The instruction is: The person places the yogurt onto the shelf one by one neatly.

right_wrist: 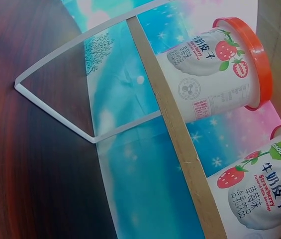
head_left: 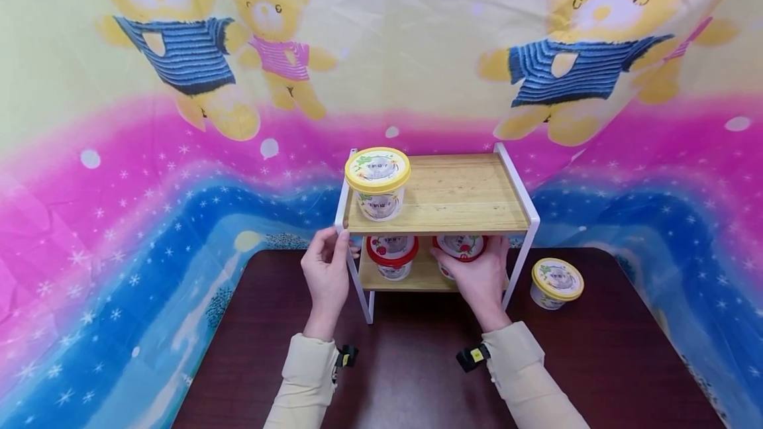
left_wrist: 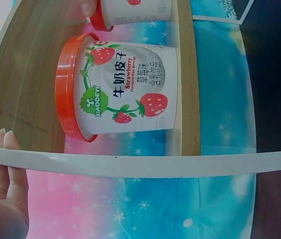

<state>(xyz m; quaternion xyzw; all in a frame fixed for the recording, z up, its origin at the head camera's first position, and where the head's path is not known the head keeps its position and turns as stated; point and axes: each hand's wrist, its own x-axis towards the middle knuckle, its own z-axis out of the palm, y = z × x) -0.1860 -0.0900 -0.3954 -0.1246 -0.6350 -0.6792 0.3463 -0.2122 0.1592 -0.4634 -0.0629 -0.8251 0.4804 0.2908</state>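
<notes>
A small two-tier rack (head_left: 465, 217) with wooden shelves and white side frames stands on a dark table. My left hand (head_left: 328, 270) holds the rack's left side frame near the upper shelf; its fingers (left_wrist: 16, 172) pass behind the white bar. With my right hand (head_left: 479, 277) I grip a red-lidded strawberry milk tub (head_left: 459, 245) at the right of the lower shelf. It stands upright there, partly hidden by the hand and upper shelf. Left of it sits another red-lidded strawberry tub (head_left: 393, 260), apart from both hands.
On the upper shelf's left end stand two yellow-lidded-style tubs seen as one upright tub (head_left: 378, 200) with a yellow lid. Another yellow-lidded tub (head_left: 556, 283) stands on the table (head_left: 417, 376) right of the rack. A bear-printed cloth (head_left: 417, 51) hangs behind.
</notes>
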